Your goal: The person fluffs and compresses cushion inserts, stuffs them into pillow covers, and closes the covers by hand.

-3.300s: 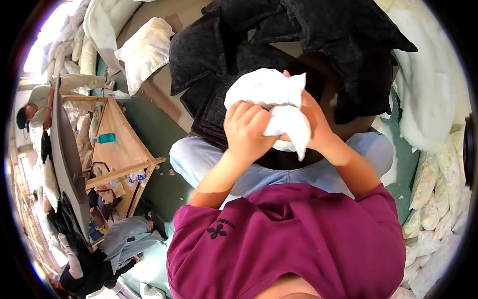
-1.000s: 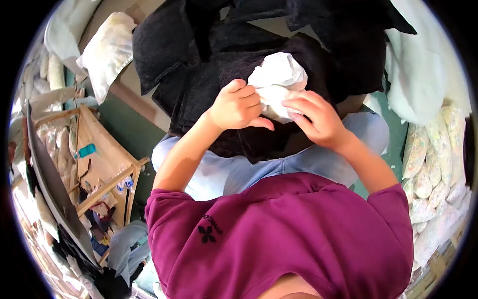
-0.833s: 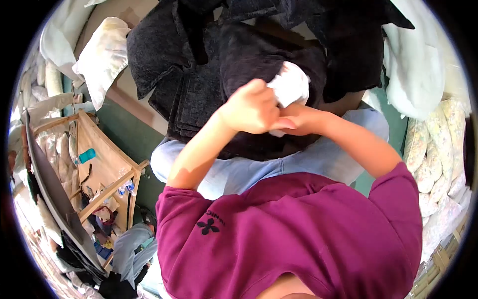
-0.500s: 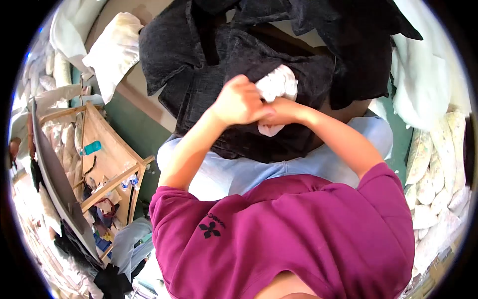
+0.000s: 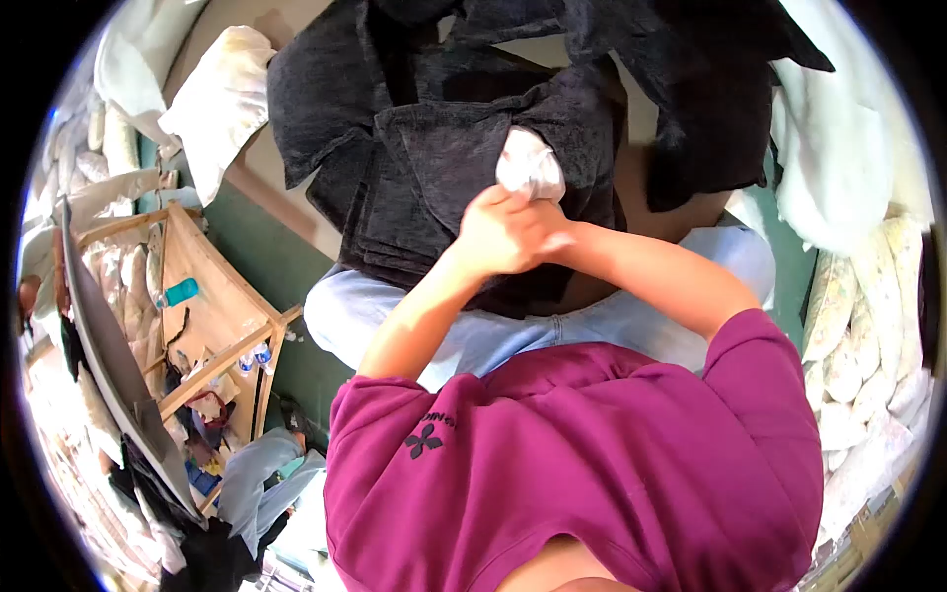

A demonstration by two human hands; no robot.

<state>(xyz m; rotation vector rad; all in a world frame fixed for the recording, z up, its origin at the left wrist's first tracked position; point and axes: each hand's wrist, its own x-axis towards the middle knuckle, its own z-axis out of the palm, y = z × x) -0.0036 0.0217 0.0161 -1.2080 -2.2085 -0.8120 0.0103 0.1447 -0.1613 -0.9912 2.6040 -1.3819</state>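
A white bundle of cloth sticks up beyond my joined hands, partly inside or against the black fabric; which of the two is hard to tell. My left hand is wrapped round the near end of the bundle. Pressed against it from the right, my right hand is closed too, its fingers mostly hidden behind the left one. Black fabric pieces lie spread and stacked over my lap and beyond, around the hands.
A white pillow-like piece lies at the upper left. Further left stands a wooden frame with a teal bottle and other items. Another person's legs show at the lower left. Stuffed bags are piled at the right.
The white bundle has gone from a loose wad between parted hands to a narrower lump gripped by both. The black fabric near it has shifted, and my hands are now clasped together.
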